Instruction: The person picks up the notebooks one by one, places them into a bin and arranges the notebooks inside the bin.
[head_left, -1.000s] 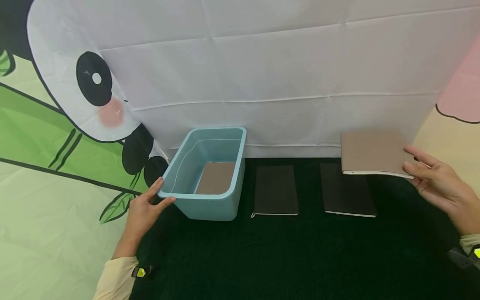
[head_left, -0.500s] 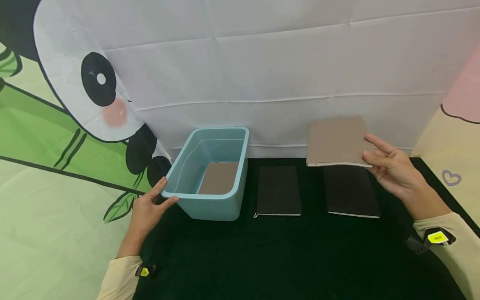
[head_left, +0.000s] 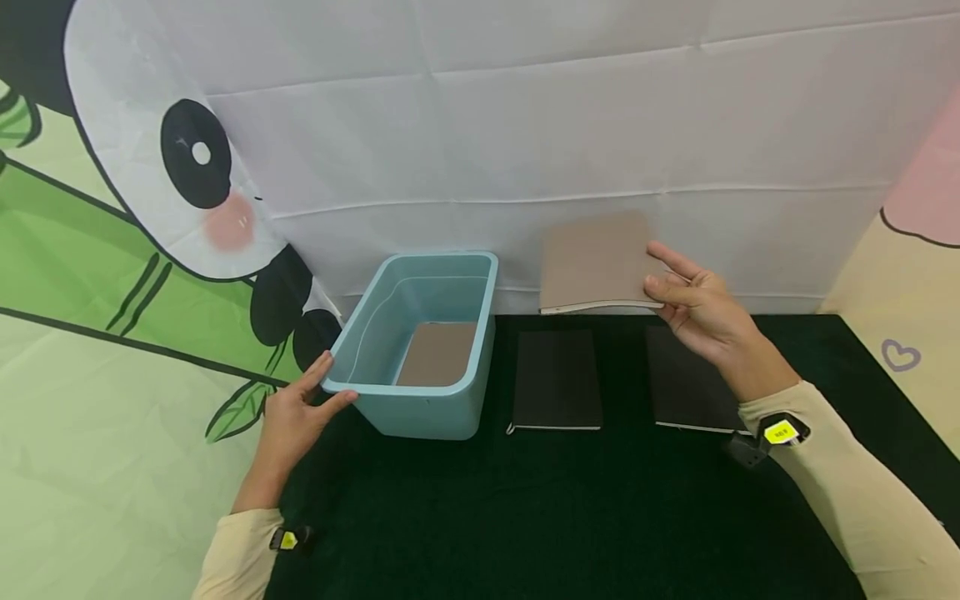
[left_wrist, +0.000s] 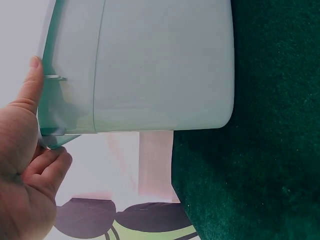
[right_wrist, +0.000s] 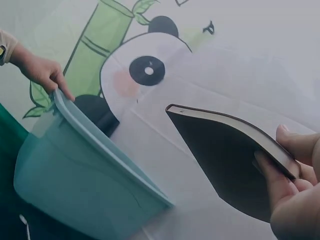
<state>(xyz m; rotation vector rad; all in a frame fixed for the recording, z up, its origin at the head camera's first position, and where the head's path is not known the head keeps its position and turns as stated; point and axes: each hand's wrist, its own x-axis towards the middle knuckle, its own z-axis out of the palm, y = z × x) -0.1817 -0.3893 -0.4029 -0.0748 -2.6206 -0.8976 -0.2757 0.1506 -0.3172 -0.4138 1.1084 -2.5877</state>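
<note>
A tabletop (head_left: 540, 517) covered in dark green cloth spreads below and between the two grips, and beyond them hangs a creased white backdrop (head_left: 525, 100). A printed panda (head_left: 120, 108) shows up and left of the left grip (head_left: 295, 423), with green bamboo (head_left: 67, 242) below it; a small purple heart (head_left: 901, 356) is printed to the right of the right grip (head_left: 708, 321). The right grip pinches the tan book (head_left: 596, 262) by its right side, holding it up off the tabletop — the book reaches out to the left of that grip, its tan cover up and its underside dark in the right wrist view. Directly left of the book, and well apart from the right grip, stands the blue tub (head_left: 416, 414); the left grip holds the near left corner of its rim, thumb and fingers on either side of the corner. Inside the tub, to the right of the left grip, lies a flat tan piece (head_left: 437, 354). Two dark books lie below the right grip — the left one (head_left: 557, 379) down and to its left, the right one (head_left: 686, 387) directly beneath, partly hidden by hand and wrist.
</note>
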